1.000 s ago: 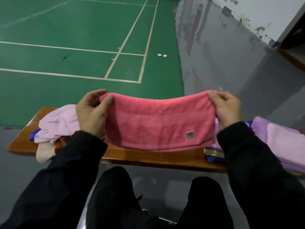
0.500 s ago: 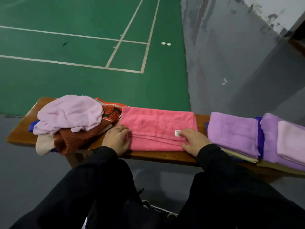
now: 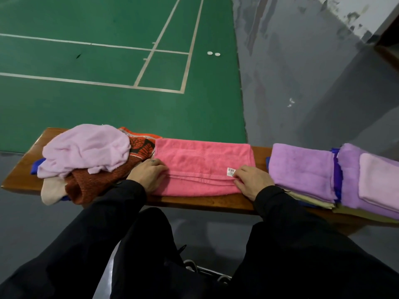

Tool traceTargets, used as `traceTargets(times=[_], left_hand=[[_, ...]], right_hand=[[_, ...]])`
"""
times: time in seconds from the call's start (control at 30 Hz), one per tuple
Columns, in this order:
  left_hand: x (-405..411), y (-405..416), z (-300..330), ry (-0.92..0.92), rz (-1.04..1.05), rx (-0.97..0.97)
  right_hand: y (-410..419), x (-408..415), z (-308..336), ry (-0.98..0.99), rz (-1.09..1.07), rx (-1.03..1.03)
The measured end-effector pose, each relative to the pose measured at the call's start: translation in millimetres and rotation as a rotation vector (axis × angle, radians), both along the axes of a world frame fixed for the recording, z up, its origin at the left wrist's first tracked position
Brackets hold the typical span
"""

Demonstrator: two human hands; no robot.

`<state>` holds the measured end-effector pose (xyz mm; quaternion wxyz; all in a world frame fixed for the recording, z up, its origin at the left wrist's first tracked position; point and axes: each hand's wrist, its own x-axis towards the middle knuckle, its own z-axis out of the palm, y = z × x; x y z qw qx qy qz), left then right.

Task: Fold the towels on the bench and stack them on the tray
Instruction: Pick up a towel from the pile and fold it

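Two hands rest on the pink towel [image 3: 203,167], which lies folded flat on the middle of the bench [image 3: 194,201]. The left hand [image 3: 149,174] sits at the towel's left edge, fingers lightly bent and pressing down on the cloth. The right hand [image 3: 252,182] sits at the right end, fingertips pinching the folded hem just beside a white label [image 3: 231,172]. To the left, touching the towel, lies an unfolded heap [image 3: 90,156] with a pale lilac towel [image 3: 86,147] on top and a rust one [image 3: 97,184] beneath. To the right, a folded stack [image 3: 302,169] of purple towels lies just apart. Beyond the bench, green court floor [image 3: 108,61] carries white lines and two white discs [image 3: 213,53].
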<state>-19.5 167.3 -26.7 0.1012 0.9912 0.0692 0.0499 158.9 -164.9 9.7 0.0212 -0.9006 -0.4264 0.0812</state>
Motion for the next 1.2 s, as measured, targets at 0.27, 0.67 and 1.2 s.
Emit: traceTargets(times=[0.27,0.67,1.2], left_hand=[[0,0,0,-0.079,0.011,0.004],[0,-6,-6,-0.114,0.051,0.079],[-19,-14,-14,-0.190,0.025,0.083]], right_hand=[[1,7,6,0.055,0.011,-0.033],[1,5,1,-0.111,0.085,-0.126],[-28,-2,-25,-0.392,0.238,0.339]])
